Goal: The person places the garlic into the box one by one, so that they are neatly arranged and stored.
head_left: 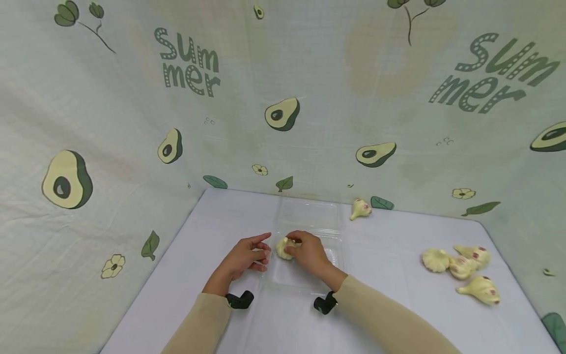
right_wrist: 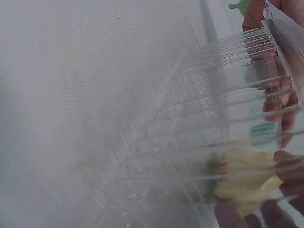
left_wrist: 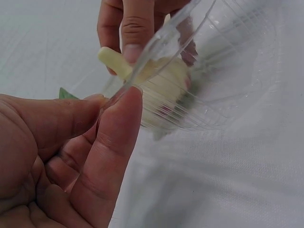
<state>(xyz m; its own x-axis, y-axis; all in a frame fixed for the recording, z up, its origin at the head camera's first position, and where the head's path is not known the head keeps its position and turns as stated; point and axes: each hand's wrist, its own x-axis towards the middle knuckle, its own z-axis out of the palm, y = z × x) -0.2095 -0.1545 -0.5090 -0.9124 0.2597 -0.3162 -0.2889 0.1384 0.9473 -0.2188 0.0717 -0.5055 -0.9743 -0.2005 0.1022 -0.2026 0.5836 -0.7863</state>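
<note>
My left hand point(head_left: 247, 254) pinches the box point(head_left: 288, 278), my right hand point(head_left: 313, 251) the garlic point(head_left: 282, 250); a left tug could tip the box.

Soft light, dimmer wrist views, glints on container point(left_wrist: 223, 76), perhaps motion blur

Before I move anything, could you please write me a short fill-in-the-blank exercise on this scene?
1. The right hand holds a ____ bulb.
2. In the left wrist view, the left hand pinches the clear container between a finger and its ____.
3. In the head view, a group of ____ bulbs lies toward the right side of the table.
4. The backdrop twice bears the printed word ____.

Missing words: garlic; thumb; four; summer.
</note>
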